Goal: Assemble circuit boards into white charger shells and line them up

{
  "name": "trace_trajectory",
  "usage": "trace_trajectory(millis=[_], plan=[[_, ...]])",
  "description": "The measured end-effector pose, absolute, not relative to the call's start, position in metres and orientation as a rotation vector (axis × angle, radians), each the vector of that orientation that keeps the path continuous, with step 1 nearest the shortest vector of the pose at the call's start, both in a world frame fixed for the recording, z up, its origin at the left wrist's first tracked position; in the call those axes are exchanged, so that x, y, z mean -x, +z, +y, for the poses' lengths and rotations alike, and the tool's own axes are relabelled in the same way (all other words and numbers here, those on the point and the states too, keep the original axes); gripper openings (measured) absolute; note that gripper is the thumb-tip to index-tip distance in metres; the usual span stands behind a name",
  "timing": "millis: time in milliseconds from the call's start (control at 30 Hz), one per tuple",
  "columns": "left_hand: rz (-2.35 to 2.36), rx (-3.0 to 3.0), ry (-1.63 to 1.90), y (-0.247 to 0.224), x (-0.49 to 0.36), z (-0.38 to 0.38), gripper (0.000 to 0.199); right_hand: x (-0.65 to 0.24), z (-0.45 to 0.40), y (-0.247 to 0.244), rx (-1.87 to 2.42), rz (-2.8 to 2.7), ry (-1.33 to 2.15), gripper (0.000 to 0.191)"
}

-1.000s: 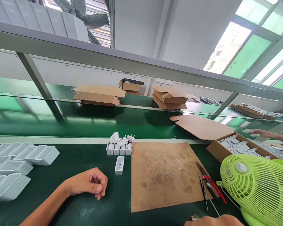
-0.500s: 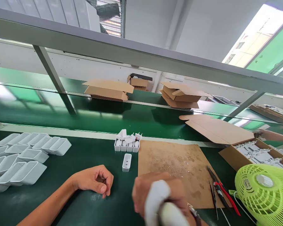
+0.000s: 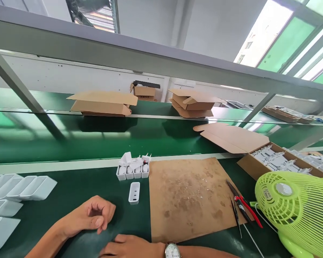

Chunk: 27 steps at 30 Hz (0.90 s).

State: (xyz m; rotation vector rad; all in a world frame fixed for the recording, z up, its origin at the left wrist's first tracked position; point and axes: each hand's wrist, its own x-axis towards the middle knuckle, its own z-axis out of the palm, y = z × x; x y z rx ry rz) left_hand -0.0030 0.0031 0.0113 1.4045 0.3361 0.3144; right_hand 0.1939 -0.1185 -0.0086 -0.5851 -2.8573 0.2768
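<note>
My left hand (image 3: pixel 97 215) rests on the dark green tabletop, fingers loosely curled, thumb apart from the palm, nothing visible in it. Palm down at the bottom edge lies my right hand (image 3: pixel 131 247), its fingertips cut off by the frame; I see nothing in it. A watch (image 3: pixel 172 251) is on that wrist. Beyond the hands lies a white plastic housing (image 3: pixel 134 192) with slots in its floor. Behind it stand several white housings (image 3: pixel 129 174) in a row, with round white parts inside and plug pieces on top.
A stained cardboard sheet (image 3: pixel 183 200) lies right of the hands, with red-handled pliers (image 3: pixel 244 206) and tweezers (image 3: pixel 236 215) on it. A green fan (image 3: pixel 290 204) stands at right, before an open carton (image 3: pixel 254 168) of white parts. White trays (image 3: pixel 37 188) line the left.
The right hand has moved left and down to the table near the left hand. The blurred white thing at it is out of sight. The view has shifted right.
</note>
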Motion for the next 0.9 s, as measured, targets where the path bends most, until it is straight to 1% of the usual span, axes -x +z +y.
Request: trace_trajectory(millis=[100, 167, 233, 300, 400, 467, 567, 733, 800, 900], plan=[[0.564, -1.432, 0.57, 0.014, -0.009, -0.002, 0.054, -0.193, -0.129, -0.013, 0.569, -2.818, 0.133, 0.029], [0.77, -1.49, 0.752, 0.013, -0.018, -0.007, 0.049, -0.196, -0.134, -0.014, 0.545, -2.793, 0.094, 0.034], [0.899, -1.607, 0.851, 0.008, -0.027, -0.015, 0.045, -0.199, -0.137, -0.012, 0.53, -2.784, 0.079, 0.037], [0.94, -1.791, 0.882, 0.002, -0.033, -0.023, 0.055, -0.201, -0.137, -0.011, 0.53, -2.785, 0.074, 0.037], [0.964, -2.074, 0.839, -0.008, -0.037, -0.03, 0.073, -0.201, -0.135, -0.015, 0.546, -2.771, 0.075, 0.034], [0.984, -2.18, 0.78, -0.014, -0.039, -0.031, 0.08, -0.199, -0.132, -0.021, 0.595, -2.727, 0.108, 0.035], [1.03, -2.233, 0.708, -0.015, -0.04, -0.029, 0.079, -0.197, -0.127, -0.029, 0.643, -2.667, 0.239, 0.042], [1.081, -2.297, 0.515, -0.004, -0.045, -0.026, 0.068, -0.196, -0.123, -0.033, 0.679, -2.615, 0.466, 0.04], [1.07, -2.285, 0.493, -0.001, -0.045, -0.026, 0.07, -0.196, -0.123, -0.033, 0.677, -2.599, 0.5, 0.039], [1.034, -2.206, 0.531, -0.002, -0.043, -0.025, 0.083, -0.198, -0.123, -0.032, 0.673, -2.601, 0.523, 0.039]])
